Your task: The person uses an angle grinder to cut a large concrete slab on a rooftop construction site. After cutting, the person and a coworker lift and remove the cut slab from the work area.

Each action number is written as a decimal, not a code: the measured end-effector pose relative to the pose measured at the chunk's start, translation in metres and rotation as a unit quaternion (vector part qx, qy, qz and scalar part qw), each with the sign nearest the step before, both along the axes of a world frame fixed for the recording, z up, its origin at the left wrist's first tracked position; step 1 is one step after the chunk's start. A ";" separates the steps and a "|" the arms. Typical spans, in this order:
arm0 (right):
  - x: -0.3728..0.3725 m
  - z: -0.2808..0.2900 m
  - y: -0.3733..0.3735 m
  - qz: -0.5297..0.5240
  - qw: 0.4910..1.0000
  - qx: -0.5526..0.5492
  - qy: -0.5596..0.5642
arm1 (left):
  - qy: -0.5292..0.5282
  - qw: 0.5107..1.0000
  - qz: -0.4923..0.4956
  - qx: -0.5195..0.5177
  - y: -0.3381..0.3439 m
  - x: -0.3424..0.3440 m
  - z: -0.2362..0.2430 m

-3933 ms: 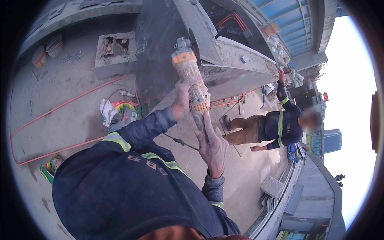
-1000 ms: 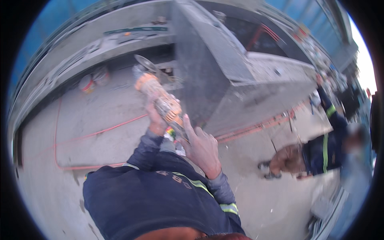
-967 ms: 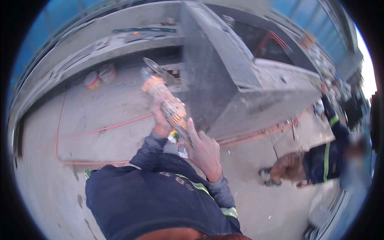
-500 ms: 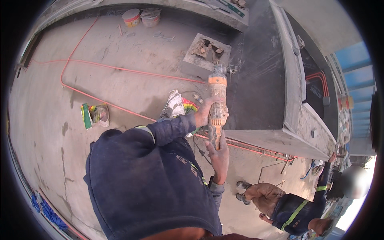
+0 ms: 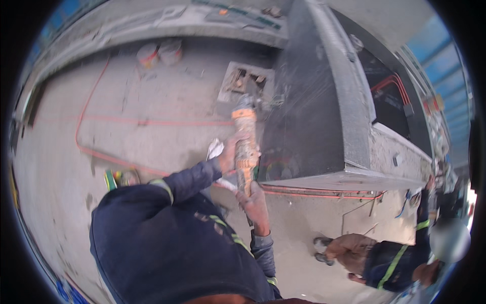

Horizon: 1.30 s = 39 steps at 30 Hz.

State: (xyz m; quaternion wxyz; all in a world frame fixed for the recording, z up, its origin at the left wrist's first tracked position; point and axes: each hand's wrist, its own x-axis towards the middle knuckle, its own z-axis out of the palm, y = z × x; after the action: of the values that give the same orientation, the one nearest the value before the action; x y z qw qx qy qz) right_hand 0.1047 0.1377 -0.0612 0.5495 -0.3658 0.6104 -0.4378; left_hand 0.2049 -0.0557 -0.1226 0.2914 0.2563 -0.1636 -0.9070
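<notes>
The angle grinder has come away from the edge of the dark slab-faced block, where its head was nearly four seconds ago. It now lies along the block's near left side, head pointing away from the person, toward the pale box with a square hole beyond the hands. The right hand has changed too: a second ago its index finger stuck out straight, and now it is folded round the tool's tail. The left hand is wrapped round the body, farther forward — so both hands grasp the grinder. The disc, plain a second ago, is hard to make out in the blur; I cannot tell whether it spins. Judging by its place, the tool seems to be clear of that edge for the moment, so no cut appears under way there.

Left of the hands, a red hose crosses the floor. Well off to their right, a co-worker stands — one arm stretched to the block's far corner.
</notes>
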 end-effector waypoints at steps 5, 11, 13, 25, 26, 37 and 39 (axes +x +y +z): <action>0.015 -0.031 -0.012 -0.001 0.992 -0.029 0.119 | 0.011 1.000 -0.023 -0.008 -0.021 0.007 0.012; 0.027 -0.034 -0.058 -0.029 0.944 -0.039 0.326 | -0.049 0.997 -0.052 0.000 -0.066 -0.006 0.002; 0.029 -0.015 -0.095 -0.018 0.927 0.004 0.375 | -0.031 0.998 -0.055 0.025 -0.103 -0.010 -0.005; 0.066 -0.015 -0.386 0.032 0.810 -0.015 0.586 | 0.012 0.999 0.023 0.043 -0.358 0.018 -0.024; 0.071 -0.002 -0.407 0.044 0.812 -0.035 0.581 | 0.025 0.998 0.048 0.039 -0.381 0.027 -0.020; 0.119 -0.035 -0.549 0.142 0.988 0.056 -0.004 | 0.030 0.988 0.146 -0.034 -0.529 0.163 -0.037; 0.122 -0.051 -0.569 0.167 0.983 0.043 -0.060 | 0.023 0.988 0.151 -0.024 -0.537 0.168 -0.044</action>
State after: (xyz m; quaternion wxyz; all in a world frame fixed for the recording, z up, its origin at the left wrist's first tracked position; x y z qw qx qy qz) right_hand 0.2272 -0.4318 -0.1125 0.6660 -0.4117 0.5246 -0.3343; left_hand 0.3734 -0.5930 -0.1670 0.4349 0.2500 -0.1374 -0.8541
